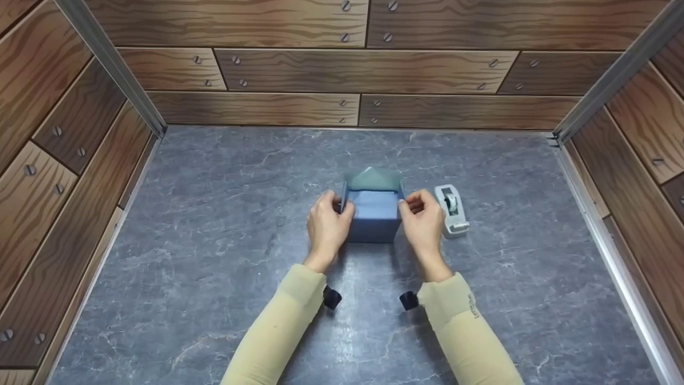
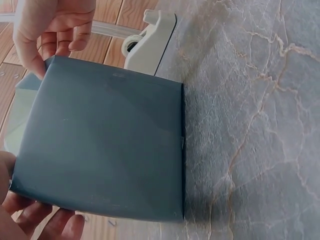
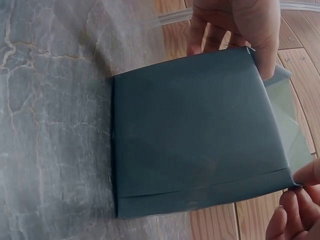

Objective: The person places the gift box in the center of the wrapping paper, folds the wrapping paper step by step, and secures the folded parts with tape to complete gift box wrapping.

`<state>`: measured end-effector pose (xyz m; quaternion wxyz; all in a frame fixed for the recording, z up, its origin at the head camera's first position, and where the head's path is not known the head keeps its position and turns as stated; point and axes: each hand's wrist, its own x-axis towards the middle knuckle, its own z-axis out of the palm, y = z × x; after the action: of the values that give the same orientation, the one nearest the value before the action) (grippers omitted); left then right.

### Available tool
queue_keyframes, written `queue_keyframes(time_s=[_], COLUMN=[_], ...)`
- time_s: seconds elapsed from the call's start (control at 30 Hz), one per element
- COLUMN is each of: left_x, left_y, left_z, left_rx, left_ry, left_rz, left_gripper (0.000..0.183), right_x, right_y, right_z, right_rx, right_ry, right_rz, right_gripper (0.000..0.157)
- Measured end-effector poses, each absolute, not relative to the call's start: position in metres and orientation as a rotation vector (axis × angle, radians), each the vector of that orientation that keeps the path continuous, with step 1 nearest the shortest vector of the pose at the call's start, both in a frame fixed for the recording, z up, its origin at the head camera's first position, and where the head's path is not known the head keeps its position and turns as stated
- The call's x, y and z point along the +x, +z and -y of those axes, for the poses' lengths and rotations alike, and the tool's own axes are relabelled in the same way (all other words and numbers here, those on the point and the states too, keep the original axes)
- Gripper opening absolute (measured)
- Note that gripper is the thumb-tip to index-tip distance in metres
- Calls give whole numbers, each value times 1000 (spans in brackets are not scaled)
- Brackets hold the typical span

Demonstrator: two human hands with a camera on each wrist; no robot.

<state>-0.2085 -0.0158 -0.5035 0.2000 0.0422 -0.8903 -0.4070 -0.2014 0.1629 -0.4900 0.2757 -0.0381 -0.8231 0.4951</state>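
Note:
A blue paper-covered box (image 1: 371, 230) stands on the marbled tabletop between the two hands. At its far side a pale green flap (image 1: 372, 180) with a pointed fold stands up. My left hand (image 1: 328, 219) pinches the left upper edge near the front corner, thumb on the near side and fingers outside. On the opposite edge, my right hand (image 1: 425, 219) pinches the right upper corner in the same way. Both wrist views show the smooth front face, and a straight seam crosses its lower part in the right wrist view. The box's underside is hidden.
A white tape dispenser (image 1: 453, 211) with a roll in it stands just right of the right hand. Wood-patterned panels (image 1: 363, 72) wall off the back and both sides, with metal rails (image 1: 614, 267) along the edges.

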Motion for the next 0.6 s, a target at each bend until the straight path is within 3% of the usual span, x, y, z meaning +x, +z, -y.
queue_keyframes(time_s=[0.6], left_x=[-209], left_y=[-504], left_z=[16], left_rx=[114], left_ry=[-1127], left_rz=[2489], left_gripper=[14], right_x=[-214], right_y=[-481], right_z=[-162], right_rx=[-85], right_ry=[1418], right_rz=[2184], right_gripper=[9])
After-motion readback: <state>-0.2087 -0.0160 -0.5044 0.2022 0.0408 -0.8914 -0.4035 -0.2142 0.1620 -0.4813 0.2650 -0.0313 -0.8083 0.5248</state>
